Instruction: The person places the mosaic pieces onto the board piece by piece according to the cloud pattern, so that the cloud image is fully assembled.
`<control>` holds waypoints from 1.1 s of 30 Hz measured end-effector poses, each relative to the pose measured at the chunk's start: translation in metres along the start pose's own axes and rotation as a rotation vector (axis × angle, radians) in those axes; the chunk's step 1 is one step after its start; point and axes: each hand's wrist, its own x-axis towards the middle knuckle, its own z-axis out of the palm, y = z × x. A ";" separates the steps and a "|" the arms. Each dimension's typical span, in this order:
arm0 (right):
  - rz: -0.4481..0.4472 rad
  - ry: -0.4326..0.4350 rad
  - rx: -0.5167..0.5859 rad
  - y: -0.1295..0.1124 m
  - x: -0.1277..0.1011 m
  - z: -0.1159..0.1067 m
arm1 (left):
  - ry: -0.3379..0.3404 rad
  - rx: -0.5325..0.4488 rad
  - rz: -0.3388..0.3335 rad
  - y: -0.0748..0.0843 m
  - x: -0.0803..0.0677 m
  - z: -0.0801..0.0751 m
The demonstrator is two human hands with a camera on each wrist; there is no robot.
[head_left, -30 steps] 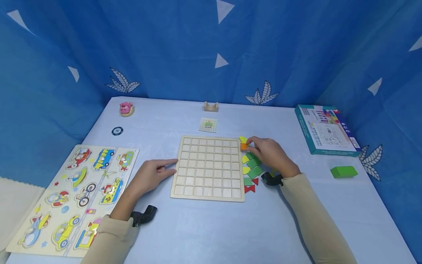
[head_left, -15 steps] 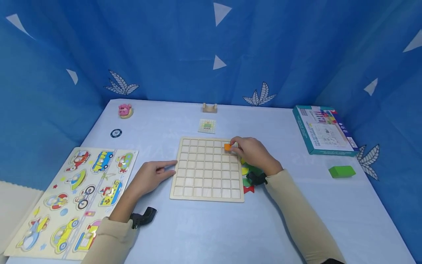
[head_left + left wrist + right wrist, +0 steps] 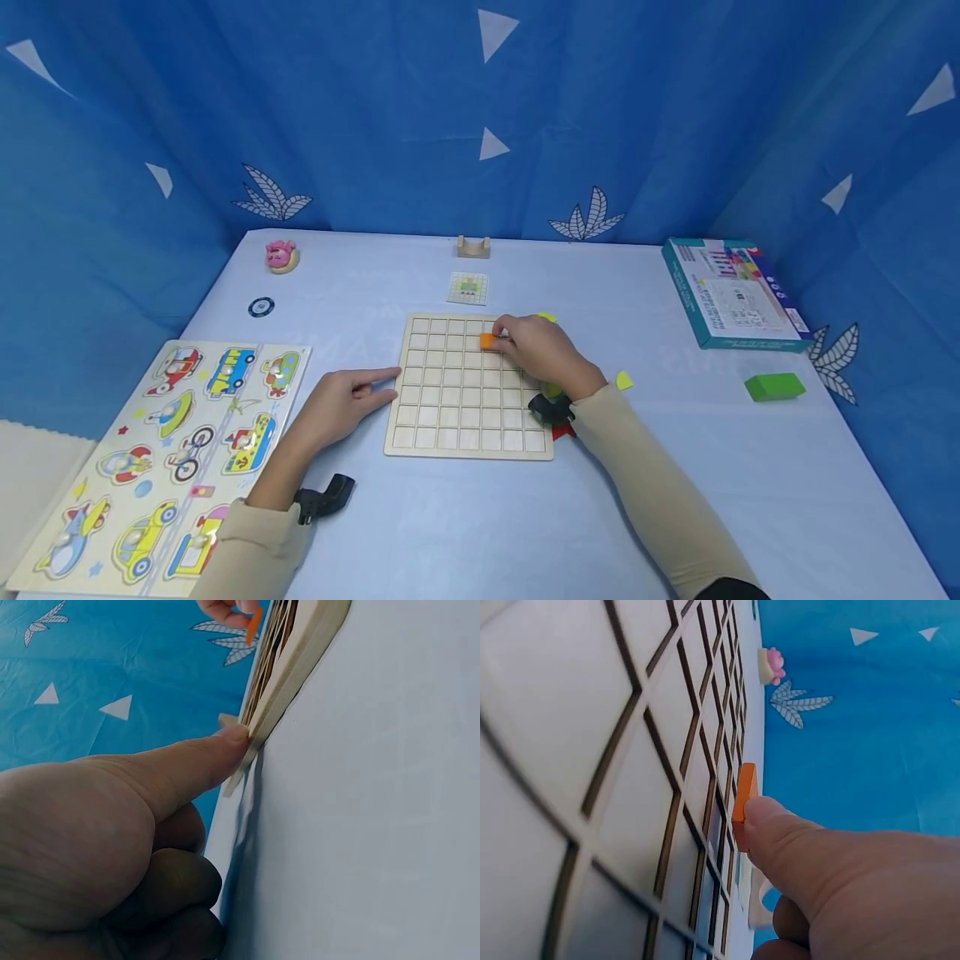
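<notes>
- Head view: a square pale wooden grid board (image 3: pixel 450 396) lies flat on the white-covered counter (image 3: pixel 465 533).
- The left hand (image 3: pixel 341 408) is at the board's left edge, its index finger and thumb stretched out with a gap between them, the tips at that edge.
- The right hand (image 3: pixel 536 346) reaches in over the board's right side and pinches a small orange tile (image 3: pixel 487 342) narrowly between finger and thumb; the tile is over the board's far part, right of its middle.
- Beyond the board are a small printed grid card (image 3: pixel 468 287) and, farther, a notched wooden block (image 3: pixel 473 247).
- Right of the board, beside the sleeve, lies a small yellow piece (image 3: pixel 624 381); a red piece (image 3: pixel 562 431) shows at the board's near right edge.
- Farther right of the board are a green rectangular block (image 3: pixel 775 387) and a teal-edged printed box (image 3: pixel 738 296).
- Left of the board lies a vehicle picture puzzle (image 3: pixel 168 446).
- Left wrist view: one straight digit touches the board's edge; other fingers curl below it.
- Right wrist view: the thumb presses the tilted orange tile above the board's cells; whether it touches the board I cannot tell.
</notes>
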 end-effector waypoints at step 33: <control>0.011 0.020 -0.028 -0.018 0.013 0.014 | -0.004 0.011 -0.005 -0.001 0.000 0.001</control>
